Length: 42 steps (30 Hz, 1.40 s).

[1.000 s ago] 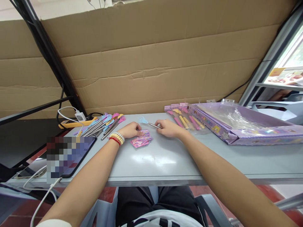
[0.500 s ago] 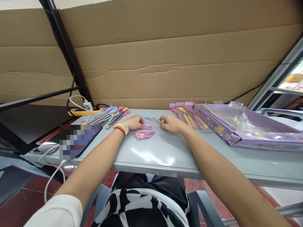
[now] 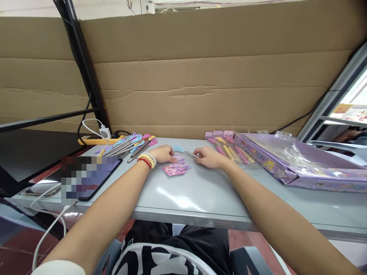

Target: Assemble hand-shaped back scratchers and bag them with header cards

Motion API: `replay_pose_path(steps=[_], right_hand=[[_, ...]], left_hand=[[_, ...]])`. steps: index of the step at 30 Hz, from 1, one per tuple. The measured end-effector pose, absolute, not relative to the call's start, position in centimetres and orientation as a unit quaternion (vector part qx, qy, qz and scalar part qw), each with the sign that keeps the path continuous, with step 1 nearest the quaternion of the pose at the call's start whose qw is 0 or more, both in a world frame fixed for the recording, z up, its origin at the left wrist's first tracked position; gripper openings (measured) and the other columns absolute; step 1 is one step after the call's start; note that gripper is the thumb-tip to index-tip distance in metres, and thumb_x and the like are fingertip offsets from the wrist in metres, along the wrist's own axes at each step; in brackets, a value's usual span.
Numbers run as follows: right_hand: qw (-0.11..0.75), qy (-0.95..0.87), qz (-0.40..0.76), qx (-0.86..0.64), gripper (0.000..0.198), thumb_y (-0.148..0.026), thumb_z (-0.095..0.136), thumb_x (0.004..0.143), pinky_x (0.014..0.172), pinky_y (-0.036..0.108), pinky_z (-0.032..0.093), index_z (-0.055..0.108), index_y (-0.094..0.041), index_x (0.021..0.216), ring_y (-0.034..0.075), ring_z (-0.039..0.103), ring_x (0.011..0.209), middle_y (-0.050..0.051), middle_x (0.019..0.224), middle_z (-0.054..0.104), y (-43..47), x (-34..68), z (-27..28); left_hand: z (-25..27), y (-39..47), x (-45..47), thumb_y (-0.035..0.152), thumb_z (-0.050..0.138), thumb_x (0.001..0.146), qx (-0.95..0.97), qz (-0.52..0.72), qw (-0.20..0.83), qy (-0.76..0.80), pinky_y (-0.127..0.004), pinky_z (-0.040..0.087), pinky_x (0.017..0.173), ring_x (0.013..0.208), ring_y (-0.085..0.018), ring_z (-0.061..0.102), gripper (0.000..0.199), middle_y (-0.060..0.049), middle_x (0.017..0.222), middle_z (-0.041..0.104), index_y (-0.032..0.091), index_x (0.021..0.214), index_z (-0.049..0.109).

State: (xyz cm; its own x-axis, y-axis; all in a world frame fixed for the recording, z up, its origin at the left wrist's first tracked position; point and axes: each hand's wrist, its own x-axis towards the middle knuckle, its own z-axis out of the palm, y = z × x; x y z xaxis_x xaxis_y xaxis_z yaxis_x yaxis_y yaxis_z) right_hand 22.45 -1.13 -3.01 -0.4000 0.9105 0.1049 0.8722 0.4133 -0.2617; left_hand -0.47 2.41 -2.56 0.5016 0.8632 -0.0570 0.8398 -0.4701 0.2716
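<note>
My right hand [image 3: 208, 157] is closed around the metal rod end of a small back scratcher [image 3: 189, 153], whose light-blue, hand-shaped head points left. Curled at the upper left of a small pile of pink printed cards [image 3: 176, 170] is my left hand [image 3: 163, 154], its fingertips gripping the edge of a card there. The cards lie overlapped on the grey table [image 3: 172, 194]. Beyond my left wrist lies a heap of loose back scratchers [image 3: 127, 145] with metal rods and blue, pink and yellow heads. To the right, several packed back scratchers [image 3: 229, 148] in clear sleeves lie side by side.
A purple display box [image 3: 286, 168] with crumpled clear plastic takes up the right side. On the left, a tablet [image 3: 100, 179] lies with a white cable [image 3: 47, 231] hanging over the table edge. A cardboard wall [image 3: 200, 91] stands behind, beside a black post [image 3: 86, 65].
The view has tilted up slightly. My hands stay nearly in place; the pink cards look a little more fanned out beside my left fingers.
</note>
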Motion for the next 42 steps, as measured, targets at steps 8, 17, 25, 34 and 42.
replay_pose_path(steps=[8, 17, 25, 34, 42], right_hand=[[0.117, -0.832, 0.098, -0.533, 0.026, -0.025, 0.052, 0.077, 0.058, 0.023, 0.035, 0.066, -0.016, 0.098, 0.015, 0.055, 0.067, 0.004, 0.077, 0.066, -1.23, 22.4, -2.98], [0.121, -0.827, 0.101, -0.539, 0.02, -0.03, 0.052, 0.08, 0.058, 0.024, 0.033, 0.064, -0.016, 0.087, 0.015, 0.053, 0.066, 0.005, 0.076, 0.064, -1.23, 22.5, -3.0], [0.152, -0.811, 0.099, -0.556, 0.017, -0.03, 0.055, 0.077, 0.056, 0.024, 0.031, 0.056, -0.017, 0.066, 0.013, 0.049, 0.063, 0.002, 0.067, 0.06, -1.14, 22.41, -3.13], [0.228, -0.767, 0.083, -0.594, 0.022, -0.037, 0.053, 0.077, 0.054, 0.025, 0.029, 0.057, -0.018, 0.069, 0.012, 0.045, 0.058, -0.001, 0.061, 0.053, -1.23, 22.75, -2.72], [0.237, -0.77, 0.113, -0.582, 0.027, -0.042, 0.053, 0.076, 0.052, 0.026, 0.027, 0.049, -0.019, 0.063, 0.011, 0.042, 0.055, -0.003, 0.057, 0.048, -1.14, 22.81, -2.88]], left_hand=[[-2.34, 2.51, -0.37, 0.055, 0.064, 0.067, 0.848, 0.035, 0.115, 0.516, -0.027, 0.039, 0.063, 0.085, -0.021, 0.059, 0.046, -0.005, 0.099, 0.065, 0.019, 0.095, 0.054], [-2.3, 2.19, -0.43, 0.054, 0.063, 0.068, 0.851, 0.041, 0.114, 0.511, -0.026, 0.038, 0.062, 0.083, -0.021, 0.058, 0.043, -0.004, 0.096, 0.064, 0.02, 0.092, 0.05], [-2.28, 2.05, -0.29, 0.049, 0.065, 0.069, 0.864, 0.074, 0.079, 0.492, -0.026, 0.036, 0.058, 0.078, -0.02, 0.058, 0.036, -0.004, 0.089, 0.064, 0.02, 0.085, 0.051], [-2.09, 2.0, -0.1, 0.024, 0.058, 0.075, 0.848, 0.236, 0.107, 0.461, -0.025, 0.041, 0.063, 0.073, -0.017, 0.059, 0.018, -0.003, 0.081, 0.067, 0.018, 0.091, 0.063], [-2.65, 2.47, -0.44, 0.024, 0.049, 0.081, 0.811, 0.299, 0.22, 0.453, -0.025, 0.044, 0.055, 0.055, -0.014, 0.057, 0.019, 0.001, 0.056, 0.061, 0.017, 0.084, 0.067]])
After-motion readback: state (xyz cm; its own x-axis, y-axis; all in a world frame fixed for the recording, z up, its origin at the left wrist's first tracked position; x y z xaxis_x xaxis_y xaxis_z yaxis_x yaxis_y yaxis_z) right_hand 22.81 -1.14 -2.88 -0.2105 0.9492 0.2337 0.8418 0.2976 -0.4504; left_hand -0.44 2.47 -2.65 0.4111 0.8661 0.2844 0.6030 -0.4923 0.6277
